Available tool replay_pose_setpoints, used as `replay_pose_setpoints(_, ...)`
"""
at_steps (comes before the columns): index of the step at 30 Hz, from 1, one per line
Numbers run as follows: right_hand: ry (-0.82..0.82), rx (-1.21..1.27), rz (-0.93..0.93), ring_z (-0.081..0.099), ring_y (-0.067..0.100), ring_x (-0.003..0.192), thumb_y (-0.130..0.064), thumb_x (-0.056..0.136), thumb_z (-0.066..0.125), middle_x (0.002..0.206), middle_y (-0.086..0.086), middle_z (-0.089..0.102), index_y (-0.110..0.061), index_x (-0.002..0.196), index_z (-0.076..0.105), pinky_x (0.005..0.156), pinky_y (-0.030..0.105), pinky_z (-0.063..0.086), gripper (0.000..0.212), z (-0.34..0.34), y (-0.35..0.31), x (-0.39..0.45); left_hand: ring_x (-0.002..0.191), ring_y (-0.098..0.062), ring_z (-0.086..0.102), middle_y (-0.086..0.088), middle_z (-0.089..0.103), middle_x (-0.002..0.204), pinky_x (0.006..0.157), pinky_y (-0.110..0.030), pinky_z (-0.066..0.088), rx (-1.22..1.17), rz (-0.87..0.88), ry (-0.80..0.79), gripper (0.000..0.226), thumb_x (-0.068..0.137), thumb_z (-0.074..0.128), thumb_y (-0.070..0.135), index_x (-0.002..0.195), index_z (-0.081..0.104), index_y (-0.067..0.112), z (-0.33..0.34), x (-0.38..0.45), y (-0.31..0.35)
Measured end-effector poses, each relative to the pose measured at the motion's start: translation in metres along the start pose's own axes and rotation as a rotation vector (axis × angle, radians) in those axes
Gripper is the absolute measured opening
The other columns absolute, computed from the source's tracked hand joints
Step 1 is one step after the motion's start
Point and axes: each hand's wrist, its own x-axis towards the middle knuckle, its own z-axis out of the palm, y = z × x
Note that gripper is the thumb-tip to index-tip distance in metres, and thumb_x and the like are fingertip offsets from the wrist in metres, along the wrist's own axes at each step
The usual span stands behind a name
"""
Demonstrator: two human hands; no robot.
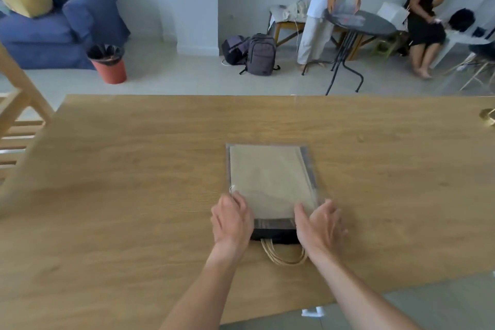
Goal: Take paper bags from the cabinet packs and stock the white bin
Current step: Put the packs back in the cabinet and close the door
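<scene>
- Forearms reach in from the near edge; my left hand (232, 220) and right hand (320, 222) sit at the near end of the pack of paper bags (270, 182), one on each side.
- Grip: both hands are spread, fingers loose, pressing or steadying the pack's corners. Neither is closed around anything, as far as I can see.
- Pack lies flat on the wooden table (134, 169), near its middle, long side pointing away from me. Clear wrap covers the tan bags; a dark band shows at the near end.
- Twisted paper handles (284, 256) stick out of the pack's near end toward me, between my wrists.
- Progress, my judgement: early. Pack is out of the cabinet, but no bag lies loose. Pulling bags out and stocking remains.
- White bin: not in view. Cabinet: not in view either.
- Around: an orange waste bin (108, 64) and blue sofa (53, 13) far left, backpacks (257, 53) on the floor, two people by a round dark table (361, 23).
- Nothing on the tabletop blocks the hands; a small brass-coloured object (488, 115) sits well apart at the right edge.
</scene>
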Motion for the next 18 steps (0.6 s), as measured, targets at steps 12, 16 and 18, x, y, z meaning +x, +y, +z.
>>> replay_pose_setpoints(12, 0.179, -0.160, -0.286, 0.054, 0.037, 0.080, -0.046, 0.095, 0.036, 0.088, 0.021, 0.057, 0.004, 0.132, 0.052, 0.069, 0.043, 0.037, 0.065, 0.027, 0.024, -0.052, 0.053, -0.018, 0.046, -0.001, 0.056, 0.069, 0.052, -0.031, 0.035, 0.537, 0.214, -0.021, 0.063, 0.101, 0.034, 0.009, 0.153, -0.001, 0.005, 0.008, -0.039, -0.030)
replay_pose_setpoints(16, 0.230, -0.038, -0.254, 0.052, 0.035, 0.082, -0.044, 0.097, 0.044, 0.091, 0.019, 0.054, 0.004, 0.136, 0.046, 0.070, 0.042, 0.038, 0.062, 0.030, 0.056, -0.113, 0.045, -0.012, 0.038, 0.003, 0.041, 0.057, 0.052, -0.030, 0.037, 0.639, 0.242, -0.085, 0.068, 0.095, 0.036, -0.004, 0.154, 0.004, 0.006, -0.017, -0.084, -0.051)
replay_pose_setpoints(18, 0.197, 0.051, -0.221, 0.050, 0.034, 0.084, -0.047, 0.097, 0.042, 0.092, 0.017, 0.051, 0.001, 0.140, 0.040, 0.072, 0.043, 0.038, 0.065, 0.034, 0.081, -0.160, 0.043, -0.011, 0.035, 0.004, 0.041, 0.057, 0.051, -0.029, 0.037, 0.636, 0.245, -0.108, 0.071, 0.093, 0.038, -0.004, 0.154, 0.003, 0.010, -0.031, -0.118, -0.071)
